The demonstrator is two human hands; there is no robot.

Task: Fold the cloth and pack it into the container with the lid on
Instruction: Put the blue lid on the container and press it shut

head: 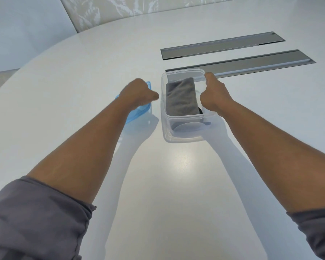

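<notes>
The white table (176, 184) curves away at 10 o'clock, with broad bare surface near the viewer. Two metal slots (221, 45) lie at 1 o'clock. The clear container (184, 128) holds the folded grey cloth (180, 96); the right hand (214, 94) grips its right rim. The left hand (137, 92) curls over the blue lid (137, 111), mostly hiding it; grip unclear.

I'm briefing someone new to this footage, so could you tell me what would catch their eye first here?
The clear container at the centre of the white table, with the folded grey cloth inside. The right hand grips its right rim. Left of it, the left hand is on the blue lid, not yet fitted.
</notes>
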